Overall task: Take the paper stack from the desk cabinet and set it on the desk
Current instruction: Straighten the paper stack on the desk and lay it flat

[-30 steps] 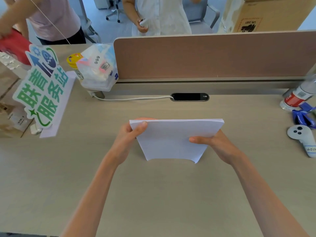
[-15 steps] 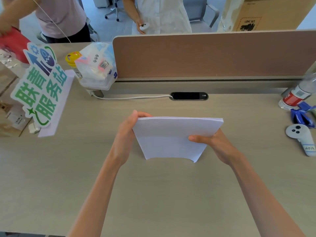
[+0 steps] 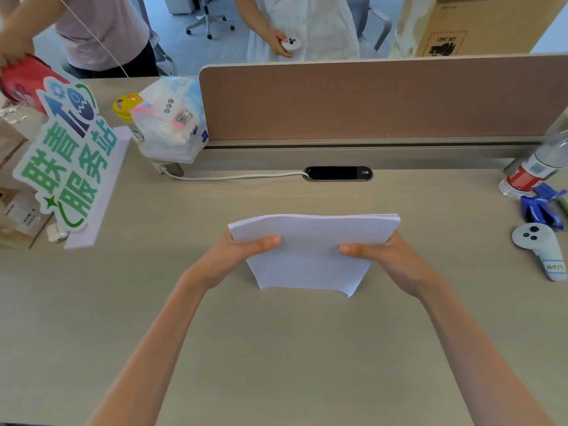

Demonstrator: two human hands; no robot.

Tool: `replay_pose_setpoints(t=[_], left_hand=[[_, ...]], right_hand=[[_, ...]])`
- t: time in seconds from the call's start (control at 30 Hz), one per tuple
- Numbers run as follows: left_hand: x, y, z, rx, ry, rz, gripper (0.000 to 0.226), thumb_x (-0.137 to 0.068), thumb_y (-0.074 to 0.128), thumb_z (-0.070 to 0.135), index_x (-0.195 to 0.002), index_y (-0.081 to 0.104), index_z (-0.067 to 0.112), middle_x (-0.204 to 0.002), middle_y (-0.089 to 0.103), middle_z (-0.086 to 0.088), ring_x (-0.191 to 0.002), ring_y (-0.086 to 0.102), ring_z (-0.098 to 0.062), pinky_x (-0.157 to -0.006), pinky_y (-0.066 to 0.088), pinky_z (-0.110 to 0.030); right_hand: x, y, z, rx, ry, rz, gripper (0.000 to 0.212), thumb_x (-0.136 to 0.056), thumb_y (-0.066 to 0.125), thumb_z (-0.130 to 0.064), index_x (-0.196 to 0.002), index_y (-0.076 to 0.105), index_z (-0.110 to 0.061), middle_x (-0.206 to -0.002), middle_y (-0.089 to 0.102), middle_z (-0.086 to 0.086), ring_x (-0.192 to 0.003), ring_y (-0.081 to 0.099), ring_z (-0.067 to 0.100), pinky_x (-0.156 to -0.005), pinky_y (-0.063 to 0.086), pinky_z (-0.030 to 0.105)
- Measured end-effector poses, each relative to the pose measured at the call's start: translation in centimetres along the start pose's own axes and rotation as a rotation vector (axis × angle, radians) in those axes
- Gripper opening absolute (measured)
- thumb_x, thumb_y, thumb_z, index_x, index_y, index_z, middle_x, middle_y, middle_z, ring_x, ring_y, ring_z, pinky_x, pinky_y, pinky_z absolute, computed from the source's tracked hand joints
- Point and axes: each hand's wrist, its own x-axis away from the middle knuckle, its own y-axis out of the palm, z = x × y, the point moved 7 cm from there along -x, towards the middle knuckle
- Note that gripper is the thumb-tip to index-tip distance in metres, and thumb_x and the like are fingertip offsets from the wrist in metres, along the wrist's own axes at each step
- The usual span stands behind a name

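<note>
A white paper stack (image 3: 310, 253) stands tilted over the middle of the beige desk (image 3: 276, 348), its lower edge at or close to the desk top and its top edge leaning away from me. My left hand (image 3: 236, 256) grips its left side, thumb across the front sheet. My right hand (image 3: 390, 259) grips the right side the same way. The desk cabinet is not in view.
A green and blue sign (image 3: 66, 167) stands at the left, with a plastic bag (image 3: 172, 121) and a yellow-lidded jar (image 3: 127, 109) behind it. A brown partition (image 3: 384, 99) runs along the back. A bottle (image 3: 534, 167), blue wrappers (image 3: 541, 207) and a white controller (image 3: 541, 250) lie at the right. Two people stand beyond.
My left hand shifted from the stack's top left corner down to its left side, thumb now on the front. The stack stays in about the same spot.
</note>
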Motion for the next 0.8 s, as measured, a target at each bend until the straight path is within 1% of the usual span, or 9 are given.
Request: replay_pose_setpoints(t=[0.1,0.2,0.27,0.33,0.4,0.53,0.63,0.73,0.8], left_hand=[[-0.1,0.5,-2.5,-0.003,-0.032,0.021,0.028,-0.084,0.07,0.009,-0.109,0.066,0.022,-0.095,0.076,0.016,-0.091,0.07,-0.001,-0.074,0.053,-0.013],[-0.2,0.5,-3.2,-0.004,-0.023,0.043,0.033,-0.085,0.067,0.005,-0.116,0.062,0.015,-0.103,0.072,0.009,-0.089,0.069,0.002,-0.072,0.052,-0.012],[-0.5,-0.2,-2.9,-0.011,-0.013,0.049,0.032,-0.085,0.067,0.006,-0.114,0.062,0.018,-0.108,0.071,0.006,-0.091,0.069,0.003,-0.074,0.053,-0.013],[-0.7,-1.5,-2.7,-0.003,-0.019,0.045,0.035,-0.085,0.068,0.008,-0.118,0.062,0.018,-0.115,0.071,0.004,-0.097,0.07,-0.001,-0.078,0.054,-0.015],[-0.9,-3.6,-3.0,0.022,-0.047,0.055,0.04,-0.084,0.069,0.01,-0.123,0.061,0.016,-0.118,0.071,0.003,-0.104,0.069,-0.007,-0.082,0.056,-0.019],[-1.6,-8.2,-5.6,0.072,-0.166,0.13,0.032,-0.08,0.074,0.018,-0.112,0.068,0.018,-0.11,0.076,0.003,-0.102,0.071,-0.014,-0.089,0.053,-0.032],[-2.4,-11.2,-8.2,0.133,-0.214,0.243,0.056,-0.064,0.084,0.037,-0.11,0.071,0.008,-0.117,0.073,-0.012,-0.103,0.07,-0.026,-0.086,0.054,-0.034],[-3.6,-14.2,-10.9,0.176,-0.238,0.314,0.037,-0.079,0.076,0.022,-0.11,0.071,0.003,-0.116,0.073,-0.015,-0.093,0.073,-0.023,-0.071,0.058,-0.028],[-4.7,-16.4,-12.5,0.18,-0.256,0.349,0.032,-0.081,0.074,0.019,-0.109,0.072,0.004,-0.113,0.074,-0.014,-0.093,0.074,-0.024,-0.074,0.059,-0.032]], right_hand=[[0.4,0.3,3.7,0.019,0.106,-0.031,0.033,-0.08,0.071,-0.004,-0.104,0.065,-0.027,-0.097,0.075,-0.01,-0.09,0.07,0.005,-0.075,0.057,0.018],[0.2,0.4,6.1,0.048,0.156,-0.02,0.026,-0.085,0.068,-0.008,-0.104,0.067,-0.025,-0.105,0.073,-0.004,-0.095,0.069,0.012,-0.078,0.056,0.023],[-0.5,0.7,6.3,0.063,0.168,-0.031,0.024,-0.086,0.067,-0.012,-0.109,0.068,-0.018,-0.112,0.073,0.001,-0.1,0.069,0.014,-0.082,0.056,0.023],[-1.3,1.4,6.0,0.069,0.185,-0.05,0.027,-0.086,0.068,-0.015,-0.113,0.069,-0.011,-0.112,0.074,0.002,-0.101,0.071,0.015,-0.084,0.057,0.022],[-2.3,2.4,5.9,0.046,0.199,-0.05,0.026,-0.085,0.068,-0.018,-0.109,0.071,-0.008,-0.106,0.076,0.002,-0.095,0.072,0.014,-0.081,0.057,0.024],[-4.8,5.8,6.8,0.027,0.253,-0.064,0.02,-0.088,0.065,-0.018,-0.105,0.07,-0.008,-0.097,0.076,-0.002,-0.08,0.073,0.007,-0.068,0.055,0.018],[-6.7,8.2,8.0,0.013,0.304,-0.041,0.014,-0.09,0.062,-0.013,-0.102,0.068,-0.009,-0.093,0.073,0.0,-0.07,0.071,0.003,-0.061,0.056,0.016],[-8.9,10.5,9.4,0.006,0.346,-0.009,0.018,-0.09,0.062,-0.01,-0.106,0.068,-0.006,-0.095,0.071,0.004,-0.071,0.069,0.005,-0.057,0.054,0.013],[-10.6,12.2,10.5,0.015,0.383,0.042,0.026,-0.089,0.063,-0.008,-0.113,0.066,0.0,-0.102,0.07,0.01,-0.075,0.067,0.01,-0.056,0.053,0.011]])
